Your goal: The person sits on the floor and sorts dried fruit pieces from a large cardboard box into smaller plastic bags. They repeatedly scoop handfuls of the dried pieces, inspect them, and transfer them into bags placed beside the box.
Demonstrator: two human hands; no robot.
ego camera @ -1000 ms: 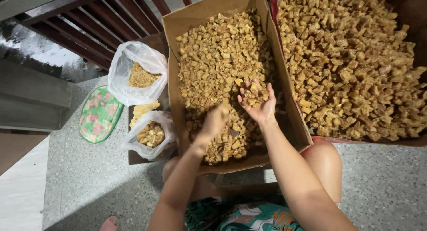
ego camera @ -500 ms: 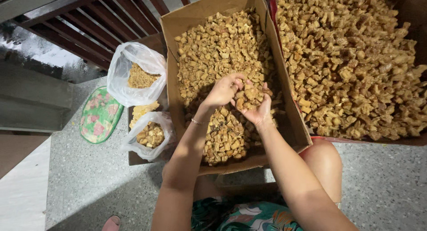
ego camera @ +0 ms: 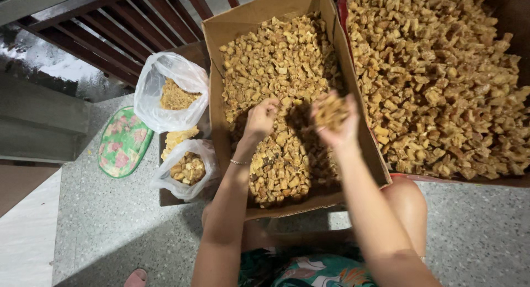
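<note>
A long cardboard box (ego camera: 216, 104) in front of me is filled with small golden-brown fried pieces (ego camera: 276, 60). My left hand (ego camera: 260, 117) reaches into the middle of the box, fingers curled down among the pieces. My right hand (ego camera: 335, 120) is raised above the box's right side, cupped around a handful of the pieces; it looks blurred.
A second, larger box (ego camera: 441, 82) heaped with the same pieces stands to the right. Left of the box are two clear plastic bags (ego camera: 171, 88) (ego camera: 187, 168) holding sorted pieces and crumbs. A flowered green cushion (ego camera: 122, 143) lies on the speckled floor. Dark wooden railings (ego camera: 110, 33) run behind.
The two hands, together over the pieces half a second ago, have parted. The left has gone down into the box and the right has lifted a handful towards the right.
</note>
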